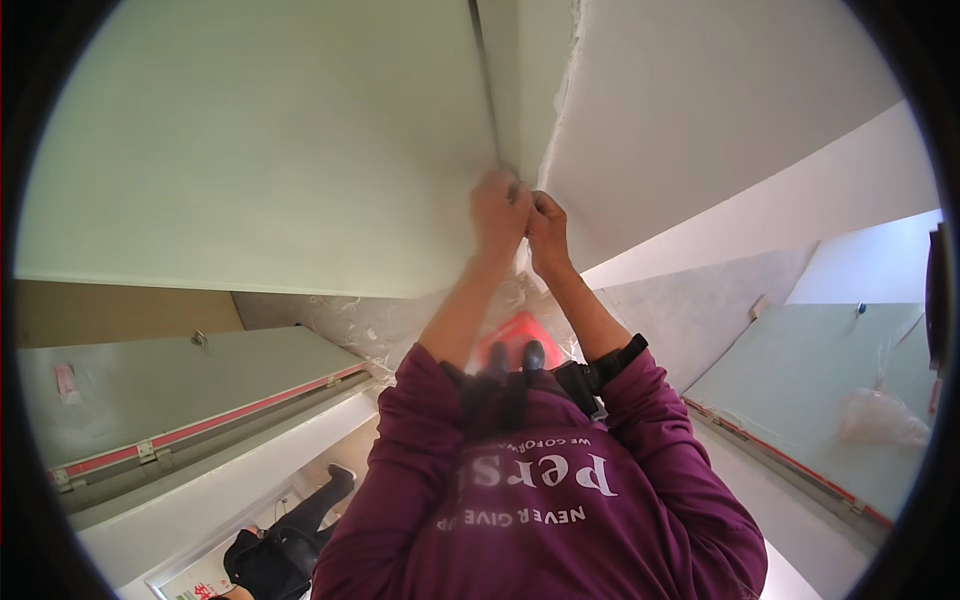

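Both my hands are raised close together at the lower end of a dark gap, which runs along the edge of a large pale green panel. My left hand, slightly blurred, has its fingers curled in near the gap. Beside it my right hand is closed in a pinch, its fingertips close to the left ones. Whatever lies between the fingers is too small or hidden to make out. Just right of the gap is a narrow pale strip, bordered by a ragged white edge against a grey-white wall surface.
Below me, my dark shoes are over a red object, with crumpled clear plastic around. Pale green panels with red edging stand at left and right. A person in black is at the lower left.
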Demonstrator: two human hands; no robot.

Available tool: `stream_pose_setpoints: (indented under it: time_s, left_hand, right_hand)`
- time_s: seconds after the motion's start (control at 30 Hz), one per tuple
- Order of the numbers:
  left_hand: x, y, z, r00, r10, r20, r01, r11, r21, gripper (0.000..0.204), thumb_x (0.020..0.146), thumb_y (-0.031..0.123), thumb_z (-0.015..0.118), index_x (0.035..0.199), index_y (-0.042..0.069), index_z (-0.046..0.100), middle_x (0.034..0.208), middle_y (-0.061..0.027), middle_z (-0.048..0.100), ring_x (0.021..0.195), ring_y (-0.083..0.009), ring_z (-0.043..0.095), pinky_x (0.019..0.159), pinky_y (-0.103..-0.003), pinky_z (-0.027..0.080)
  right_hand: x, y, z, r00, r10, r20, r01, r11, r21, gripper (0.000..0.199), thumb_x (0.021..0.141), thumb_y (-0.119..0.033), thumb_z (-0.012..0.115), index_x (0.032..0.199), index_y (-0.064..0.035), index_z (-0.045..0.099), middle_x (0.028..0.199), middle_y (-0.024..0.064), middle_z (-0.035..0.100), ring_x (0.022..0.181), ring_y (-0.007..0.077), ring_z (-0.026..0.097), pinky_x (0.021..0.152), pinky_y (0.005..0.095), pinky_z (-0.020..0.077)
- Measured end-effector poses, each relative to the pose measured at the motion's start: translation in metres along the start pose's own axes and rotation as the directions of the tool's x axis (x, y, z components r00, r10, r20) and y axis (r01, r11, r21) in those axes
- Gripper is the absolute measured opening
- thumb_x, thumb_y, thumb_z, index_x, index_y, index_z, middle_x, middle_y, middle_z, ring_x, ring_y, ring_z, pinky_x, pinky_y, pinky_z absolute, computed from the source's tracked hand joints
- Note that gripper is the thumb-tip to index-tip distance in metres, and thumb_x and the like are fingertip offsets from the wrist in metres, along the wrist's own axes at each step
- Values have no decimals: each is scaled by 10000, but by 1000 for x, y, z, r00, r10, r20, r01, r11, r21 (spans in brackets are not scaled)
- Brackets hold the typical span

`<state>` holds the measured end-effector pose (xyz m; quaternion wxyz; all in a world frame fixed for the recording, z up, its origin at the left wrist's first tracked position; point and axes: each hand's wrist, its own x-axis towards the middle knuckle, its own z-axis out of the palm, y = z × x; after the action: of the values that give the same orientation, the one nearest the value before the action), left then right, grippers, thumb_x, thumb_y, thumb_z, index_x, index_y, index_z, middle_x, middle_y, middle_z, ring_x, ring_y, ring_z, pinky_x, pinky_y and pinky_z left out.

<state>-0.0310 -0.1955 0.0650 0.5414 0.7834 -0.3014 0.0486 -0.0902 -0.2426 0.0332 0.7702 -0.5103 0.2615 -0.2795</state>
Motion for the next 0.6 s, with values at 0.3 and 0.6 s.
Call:
stream_pose_setpoints:
  time_s: [0.3,0.6]
  left_hand:
    - [-1,-13,5,998,-53,-35,48,992,-115,150,706,28,540,619,29,417,571,-2,414,542,-95,350,492,-248,343]
    - [-15,-33,-2,930,-341,141,368,881,-299,145,795,112,555,677,37,516,608,25,443,603,-64,376,557,-227,343]
  right_hand:
    - [1,3,0,999,27,-29,-26,999,38,162,783,-150,533,740,5,559,645,22,515,573,80,476,484,230,410]
    - [-8,-13,3,998,59,-6,-59,997,41,128,783,-152,585,680,-87,543,570,-57,412,518,37,372,489,209,334]
